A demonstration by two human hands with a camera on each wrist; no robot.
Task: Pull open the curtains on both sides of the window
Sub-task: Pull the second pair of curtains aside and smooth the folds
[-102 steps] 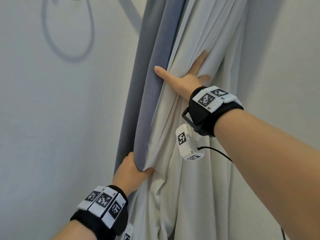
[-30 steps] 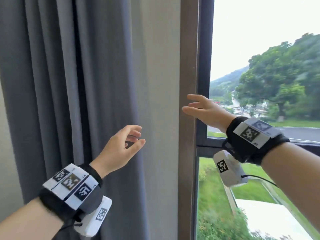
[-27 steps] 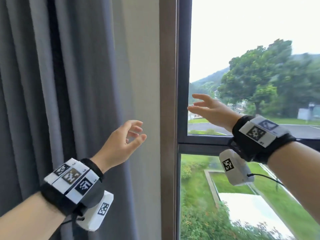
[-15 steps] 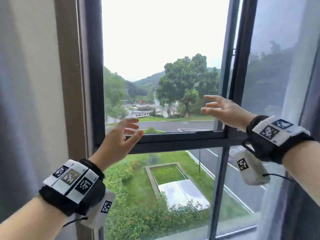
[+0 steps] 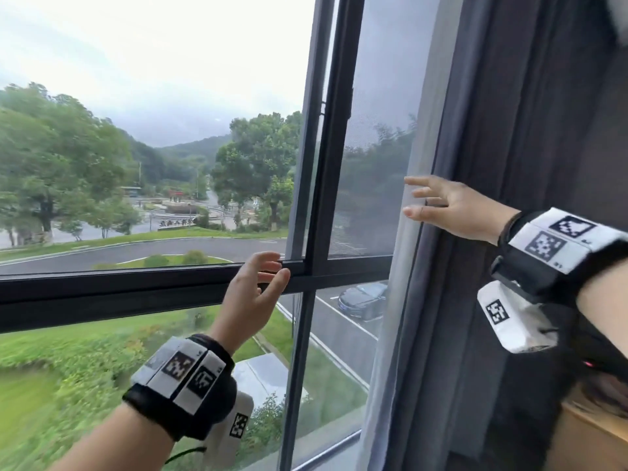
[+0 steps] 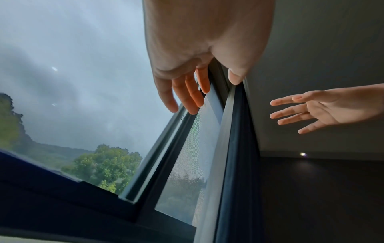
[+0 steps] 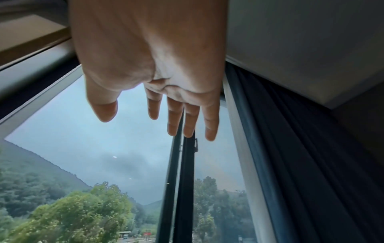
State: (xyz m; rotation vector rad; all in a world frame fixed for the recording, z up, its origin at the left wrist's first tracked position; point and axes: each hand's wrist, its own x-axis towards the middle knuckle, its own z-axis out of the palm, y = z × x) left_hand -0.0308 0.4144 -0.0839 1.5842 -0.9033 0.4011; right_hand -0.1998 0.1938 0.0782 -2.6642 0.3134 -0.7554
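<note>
Two hands are raised in front of the window frame [image 5: 326, 164] in the head view. The left hand [image 5: 251, 297] is held low, near the horizontal bar, its fingers loosely spread and nothing gripped. The right hand [image 5: 452, 207] is stretched toward the right side, fingers straight and apart, at the edge of the sheer curtain [image 5: 404, 266]; whether the fingertips touch the fabric cannot be told. The dark curtain [image 5: 526, 164] hangs gathered just right of the sheer one, covering the right edge of the window. Trees, a road and a parked car [image 5: 363, 299] are seen far outside through the glass.

In the left wrist view, the left hand [image 6: 199, 49] is seen from behind the palm, fingers relaxed and separated in front of the window frame [image 6: 234, 148], holding nothing. The right hand [image 6: 324, 108] is shown to the right, flat and spread.

In the right wrist view, the right hand [image 7: 149, 65] is seen with fingers extended and empty, the dark curtain [image 7: 301, 148] bunched to its right and the window frame [image 7: 185, 189] beyond the fingertips.
</note>
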